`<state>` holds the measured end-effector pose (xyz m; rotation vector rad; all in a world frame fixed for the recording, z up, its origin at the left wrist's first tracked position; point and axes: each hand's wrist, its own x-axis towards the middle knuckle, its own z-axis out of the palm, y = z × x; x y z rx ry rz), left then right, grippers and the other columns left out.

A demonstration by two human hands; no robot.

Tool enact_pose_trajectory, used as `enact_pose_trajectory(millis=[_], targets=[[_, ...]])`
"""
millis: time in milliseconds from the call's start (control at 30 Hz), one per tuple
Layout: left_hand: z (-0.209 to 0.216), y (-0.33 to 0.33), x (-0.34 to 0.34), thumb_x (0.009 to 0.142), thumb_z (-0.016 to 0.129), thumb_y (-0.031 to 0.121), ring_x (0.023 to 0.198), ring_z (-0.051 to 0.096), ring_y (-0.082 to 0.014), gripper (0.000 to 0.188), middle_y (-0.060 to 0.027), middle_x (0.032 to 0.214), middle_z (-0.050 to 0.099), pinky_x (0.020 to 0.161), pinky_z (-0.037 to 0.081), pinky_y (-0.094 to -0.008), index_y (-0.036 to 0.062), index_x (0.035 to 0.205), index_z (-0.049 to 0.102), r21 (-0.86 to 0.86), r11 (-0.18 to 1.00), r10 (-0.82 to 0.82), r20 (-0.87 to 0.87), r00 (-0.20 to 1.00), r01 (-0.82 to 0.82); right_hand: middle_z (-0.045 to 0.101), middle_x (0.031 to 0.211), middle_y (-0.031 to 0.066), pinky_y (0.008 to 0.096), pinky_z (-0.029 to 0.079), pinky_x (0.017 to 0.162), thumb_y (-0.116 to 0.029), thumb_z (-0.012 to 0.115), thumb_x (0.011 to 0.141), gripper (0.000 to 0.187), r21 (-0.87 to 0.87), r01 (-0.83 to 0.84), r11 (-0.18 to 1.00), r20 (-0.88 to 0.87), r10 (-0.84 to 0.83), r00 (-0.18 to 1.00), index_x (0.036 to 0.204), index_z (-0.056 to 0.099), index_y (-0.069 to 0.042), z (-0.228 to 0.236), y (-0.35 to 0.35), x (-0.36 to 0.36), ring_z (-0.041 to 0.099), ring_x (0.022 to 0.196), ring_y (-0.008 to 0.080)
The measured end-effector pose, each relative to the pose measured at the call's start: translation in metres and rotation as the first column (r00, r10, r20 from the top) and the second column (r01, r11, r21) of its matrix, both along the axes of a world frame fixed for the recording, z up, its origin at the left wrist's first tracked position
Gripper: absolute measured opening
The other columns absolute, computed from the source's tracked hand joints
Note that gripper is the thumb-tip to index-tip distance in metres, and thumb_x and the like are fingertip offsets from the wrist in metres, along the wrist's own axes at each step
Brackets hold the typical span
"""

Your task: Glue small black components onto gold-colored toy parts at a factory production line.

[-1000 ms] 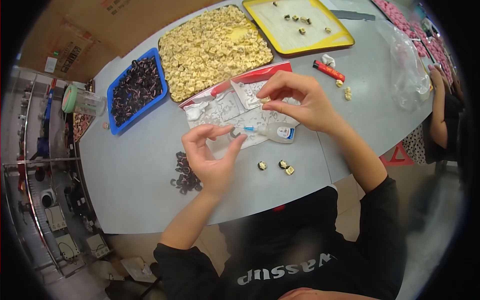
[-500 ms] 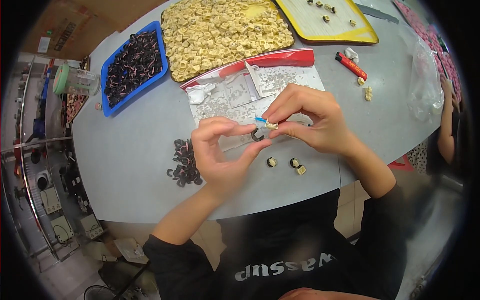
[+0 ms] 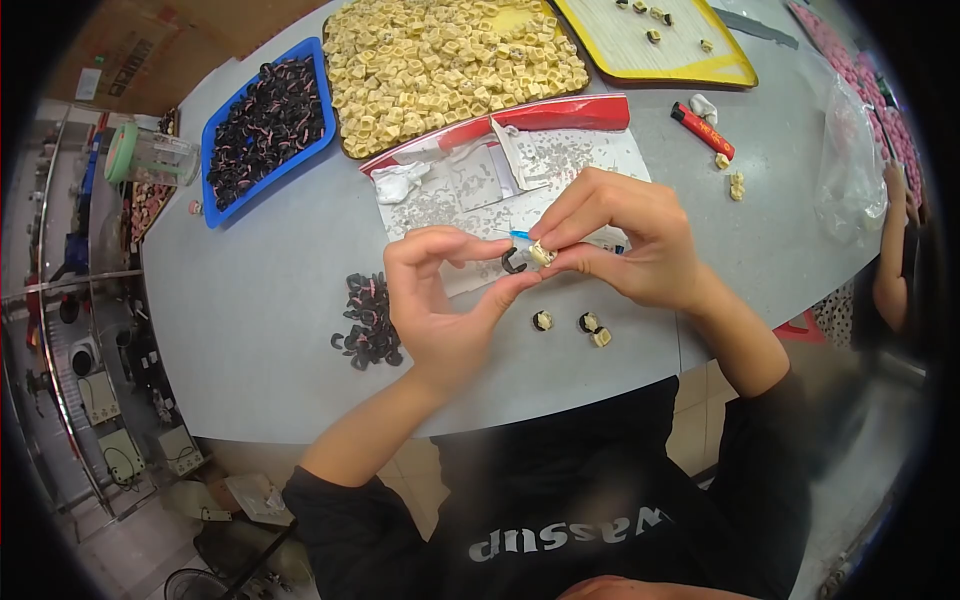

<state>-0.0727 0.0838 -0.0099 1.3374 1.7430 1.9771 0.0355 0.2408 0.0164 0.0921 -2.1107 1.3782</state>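
Over the middle of the table, my left hand [image 3: 440,295] pinches a small black C-shaped piece [image 3: 513,262] between thumb and forefinger. Close against its open side is a small cream-coloured piece [image 3: 543,255], gripped by the fingertips of my right hand [image 3: 635,235]. A thin blue tool [image 3: 520,236] with a fine tip also pokes out from the right fingers. Below my hands lie a few black-and-cream pieces [image 3: 542,321] and a cream one [image 3: 601,338]. A loose pile of black curved pieces [image 3: 370,325] rests beside my left wrist.
A blue tray [image 3: 328,140] of black pieces and a dark-rimmed tray [image 3: 350,155] heaped with cream pieces stand at the back. Scraps dot a white sheet [image 3: 425,215]. At right are a yellow-edged tray [image 3: 680,76], a red tube [image 3: 703,130], a plastic bag [image 3: 850,190] and another person's arm [image 3: 890,270].
The cream piece has turned slightly in my right fingers and sits closer to the black piece. Both hands stay in nearly the same place.
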Motion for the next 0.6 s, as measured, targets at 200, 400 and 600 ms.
enact_pose_trajectory(millis=[200, 400, 600], targets=[[-0.0008, 0.0003, 0.0006, 0.061, 0.08, -0.002, 0.083, 0.056, -0.015, 0.057, -0.0076, 0.088, 0.057, 0.076, 0.042, -0.0274, 0.0048, 0.101, 0.04, -0.015, 1.0, 0.006, 0.016, 1.0, -0.006, 0.064, 0.078, 0.0083, 0.0276, 0.049, 0.062, 0.002, 0.074, 0.063, 0.02, -0.008, 0.024, 1.0, 0.018, -0.024, 1.0, 0.077, 0.062, -0.004, -0.0004, -0.001, 0.0008, 0.062, 0.073, 0.0192], [0.0006, 0.0006, 0.002, 0.061, 0.079, -0.002, 0.084, 0.059, -0.017, 0.057, -0.0082, 0.087, 0.058, 0.077, 0.044, -0.029, 0.0049, 0.102, 0.04, 0.014, 0.997, -0.075, 0.074, 0.994, 0.075, 0.063, 0.078, 0.0082, 0.0267, 0.049, 0.06, 0.001, 0.075, 0.063, 0.02, 0.041, -0.023, 0.999, -0.008, 0.023, 1.0, 0.078, 0.062, -0.004, 0.0008, 0.0019, 0.0011, 0.062, 0.072, 0.0188], [0.0002, 0.0004, 0.0018, 0.062, 0.078, -0.003, 0.084, 0.059, -0.0165, 0.057, -0.0082, 0.086, 0.058, 0.078, 0.044, -0.0296, 0.0047, 0.103, 0.039, 0.004, 0.994, -0.111, 0.106, 0.988, 0.111, 0.063, 0.079, 0.0087, 0.0264, 0.05, 0.06, 0.0, 0.074, 0.064, 0.021, 0.096, -0.05, 0.994, 0.003, 0.05, 0.999, 0.079, 0.06, -0.003, 0.0016, 0.0012, 0.0023, 0.062, 0.072, 0.0191]])
